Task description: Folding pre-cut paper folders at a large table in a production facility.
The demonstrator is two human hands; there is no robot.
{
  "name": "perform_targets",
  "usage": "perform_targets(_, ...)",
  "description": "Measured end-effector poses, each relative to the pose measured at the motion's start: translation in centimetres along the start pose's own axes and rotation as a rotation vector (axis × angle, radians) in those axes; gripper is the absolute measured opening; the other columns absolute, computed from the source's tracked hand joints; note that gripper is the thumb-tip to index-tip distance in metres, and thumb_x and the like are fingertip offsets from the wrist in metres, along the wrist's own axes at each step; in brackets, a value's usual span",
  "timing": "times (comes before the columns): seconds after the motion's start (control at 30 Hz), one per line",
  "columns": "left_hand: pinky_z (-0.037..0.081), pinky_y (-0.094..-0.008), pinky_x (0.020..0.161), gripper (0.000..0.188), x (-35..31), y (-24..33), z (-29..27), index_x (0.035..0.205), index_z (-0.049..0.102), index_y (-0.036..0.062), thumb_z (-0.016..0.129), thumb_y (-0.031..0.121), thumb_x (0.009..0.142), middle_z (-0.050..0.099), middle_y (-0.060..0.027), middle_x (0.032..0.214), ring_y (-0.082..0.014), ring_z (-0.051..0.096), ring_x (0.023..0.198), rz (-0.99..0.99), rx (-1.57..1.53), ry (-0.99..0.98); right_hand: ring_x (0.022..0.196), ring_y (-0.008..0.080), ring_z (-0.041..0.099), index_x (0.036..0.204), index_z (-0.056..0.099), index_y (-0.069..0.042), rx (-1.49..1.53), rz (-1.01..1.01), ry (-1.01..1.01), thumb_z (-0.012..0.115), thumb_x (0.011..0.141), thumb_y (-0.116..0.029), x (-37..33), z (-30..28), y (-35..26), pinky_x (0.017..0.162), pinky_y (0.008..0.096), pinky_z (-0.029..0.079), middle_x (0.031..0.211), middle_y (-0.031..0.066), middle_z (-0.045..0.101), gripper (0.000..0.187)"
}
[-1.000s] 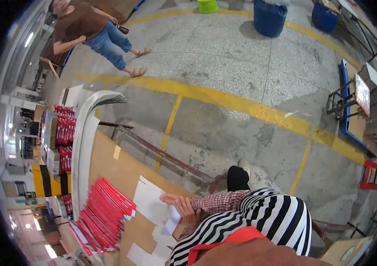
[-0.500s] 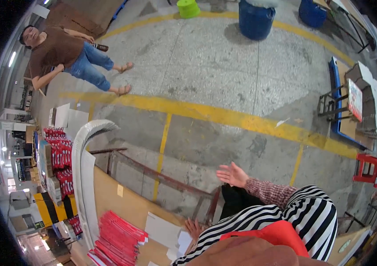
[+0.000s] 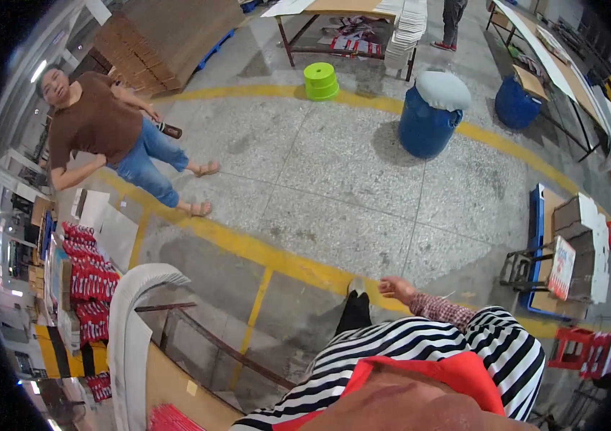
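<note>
My right hand (image 3: pixel 396 289) is held out over the floor in front of me, its fingers loosely apart and nothing in it. A checked red-and-white sleeve (image 3: pixel 442 307) covers that arm. My left hand does not show. Nearest on the left is a brown-topped table (image 3: pixel 176 384), with a stack of red packets (image 3: pixel 169 418) at the picture's lower edge. A curved stack of white sheets (image 3: pixel 129 316) stands along the table's far-left side. One of my feet, in a dark trouser leg (image 3: pixel 354 312), shows just left of my right hand.
A person in a brown top (image 3: pixel 100 115) stands at the far left. Ahead are a green stool (image 3: pixel 321 82), a blue barrel (image 3: pixel 424 129) topped by a white bundle, and another blue barrel (image 3: pixel 517 104). Boxes (image 3: pixel 582 244) and red stools (image 3: pixel 571 348) are on the right.
The view has tilted up, and the worktable has slid down and left. My left hand, earlier resting at the table's edge, has gone out of view. My right hand's fingers have curled slightly.
</note>
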State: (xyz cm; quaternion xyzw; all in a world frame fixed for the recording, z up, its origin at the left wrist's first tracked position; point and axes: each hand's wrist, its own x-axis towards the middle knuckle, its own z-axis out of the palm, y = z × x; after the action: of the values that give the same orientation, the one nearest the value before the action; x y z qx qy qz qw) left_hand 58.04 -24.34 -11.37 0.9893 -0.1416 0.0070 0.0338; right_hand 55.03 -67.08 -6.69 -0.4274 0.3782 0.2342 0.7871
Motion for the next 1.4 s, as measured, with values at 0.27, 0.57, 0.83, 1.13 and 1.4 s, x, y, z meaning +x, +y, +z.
perform_targets(0.27,0.042,-0.0499,0.090,0.046,32.9,10.0,0.1,0.113,0.056,0.0005,0.038,0.038,0.094,0.061,-0.0233,0.111,-0.0427,0.055,0.105,-0.125,-0.231,-0.409,0.086,0.0223,0.062,0.116,0.053,-0.006,0.031,-0.135,0.343,0.049,0.089,-0.033,6.6,-15.9,-19.0,0.077,0.0379,0.050,0.097,0.0111,0.064,0.038)
perform_targets(0.57,0.036,-0.0389,0.101,0.064,76.4,36.3,5.1,0.135,0.043,0.0012,0.042,0.051,0.095,0.050,-0.0137,0.132,-0.0242,0.046,0.123,-0.356,-1.350,-0.284,0.087,0.0254,0.062,0.110,0.056,-0.003,0.260,-0.122,0.320,0.047,0.092,-0.030,19.9,-25.5,-41.0,0.078,0.0383,0.051,0.090,0.0113,0.064,0.033)
perform_targets(0.83,0.018,-0.0535,0.110,0.100,96.4,55.3,2.7,0.148,0.012,0.0083,0.025,0.080,0.080,0.018,-0.0174,0.152,-0.0318,0.020,0.140,-0.361,-1.436,-0.774,0.093,0.0188,0.061,0.124,0.049,-0.002,0.363,-0.594,0.308,0.045,0.097,-0.035,18.6,-29.4,-64.4,0.083,0.0329,0.049,0.105,0.0114,0.063,0.042)
perform_targets(1.13,0.010,-0.0524,0.112,0.098,127.9,64.9,16.1,0.149,0.013,0.0103,0.018,0.081,0.080,0.010,-0.0119,0.155,-0.0285,0.007,0.143,-0.342,-1.449,-0.585,0.097,0.0181,0.057,0.125,0.049,-0.003,0.614,-0.762,0.336,0.040,0.099,-0.035,29.3,-32.2,-83.5,0.088,0.0338,0.046,0.110,0.0100,0.060,0.042)
perform_targets(1.4,0.028,-0.0407,0.108,0.096,138.7,79.6,14.8,0.143,0.032,0.0056,0.017,0.079,0.082,0.032,-0.0158,0.147,-0.0314,0.039,0.129,-0.306,-1.465,-0.874,0.101,0.0192,0.056,0.125,0.048,-0.004,0.576,-0.686,0.371,0.041,0.098,-0.036,36.3,-34.6,-90.2,0.090,0.0352,0.045,0.114,0.0094,0.059,0.042)
